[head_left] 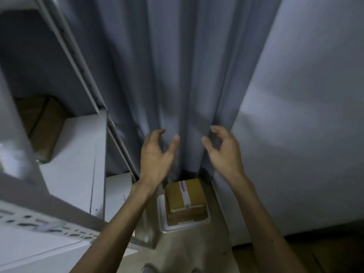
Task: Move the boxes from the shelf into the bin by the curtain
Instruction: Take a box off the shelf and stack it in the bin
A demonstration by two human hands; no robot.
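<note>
Left hand and right hand hover empty, relaxed, above the box in the bin

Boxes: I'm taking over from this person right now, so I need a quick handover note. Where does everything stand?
Left hand: open, empty, raised over the bin.
Right hand: open, empty, raised beside it in front of the curtain.
Bin: on the floor at the curtain's foot. It holds a taped box lying on what looks like another box.
Done: those boxes are in the bin.
Left: a shelf box sits on the shelf to the left. Move it to the bin. Other shelf levels are out of view, so check them.
</note>
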